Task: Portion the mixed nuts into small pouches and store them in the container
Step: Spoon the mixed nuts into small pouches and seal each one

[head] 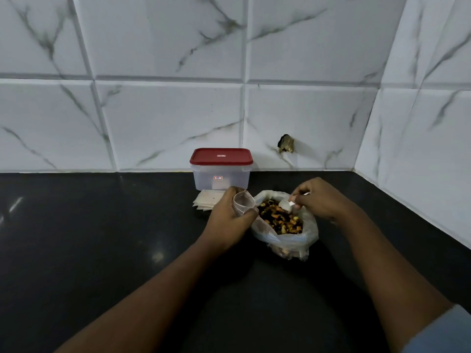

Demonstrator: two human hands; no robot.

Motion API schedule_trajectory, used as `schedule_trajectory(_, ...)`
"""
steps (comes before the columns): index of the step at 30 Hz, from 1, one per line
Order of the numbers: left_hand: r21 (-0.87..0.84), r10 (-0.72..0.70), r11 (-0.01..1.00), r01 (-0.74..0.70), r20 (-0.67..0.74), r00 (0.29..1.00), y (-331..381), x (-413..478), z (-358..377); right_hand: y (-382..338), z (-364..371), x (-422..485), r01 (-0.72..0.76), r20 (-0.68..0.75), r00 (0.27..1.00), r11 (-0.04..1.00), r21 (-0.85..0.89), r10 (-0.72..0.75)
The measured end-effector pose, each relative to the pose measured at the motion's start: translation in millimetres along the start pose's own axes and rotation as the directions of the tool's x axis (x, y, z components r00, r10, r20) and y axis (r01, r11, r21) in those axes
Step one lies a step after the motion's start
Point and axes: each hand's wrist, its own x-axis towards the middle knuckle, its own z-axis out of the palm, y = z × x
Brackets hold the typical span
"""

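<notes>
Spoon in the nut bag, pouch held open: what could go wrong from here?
The pouch mouth in the left hand looks small beside the spoon in the right hand; nuts may spill onto the counter.
Neither hand steadies the nut bag; scooping could tip it.
The container has its lid on.
</notes>
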Motion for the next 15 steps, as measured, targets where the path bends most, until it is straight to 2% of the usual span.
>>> schedule_trajectory(3, 0.001, -0.004, 1.000, 0.004, -0.012, 1.000, 2.0, 1.5, 2.5, 4.9, 6.0, 3.5, -0.173, 0.035, 0.985, 0.945, 0.276, 0.170)
schedule_trajectory(5, 0.031, 0.008, 1.000, -0.008, -0.015, 1.000, 3.2, 3.6, 3.9, 7.9, -0.3, 4.9, -0.221, 0.081, 0.975, 0.935, 0.277, 0.207)
schedule_trajectory(9, 0.021, -0.003, 1.000, 0.004, -0.018, 1.000, 5.3, 6.6, 5.8, 5.4, -10.9, 2.0, -0.220, 0.133, 0.972, 0.954, 0.205, 0.195)
schedule_trajectory(11, 0.004, -0.016, 1.000, 0.016, -0.028, 0.999, 5.5, 8.0, 7.0, 3.7, -4.1, 2.2, -0.214, 0.112, 0.975, 0.942, 0.259, 0.191)
schedule_trajectory(15, -0.113, -0.042, 0.993, 0.037, -0.037, 0.998, 2.4, 6.3, 5.0, 6.4, 5.9, 7.5, -0.292, 0.100, 0.956, 0.862, 0.415, 0.276)
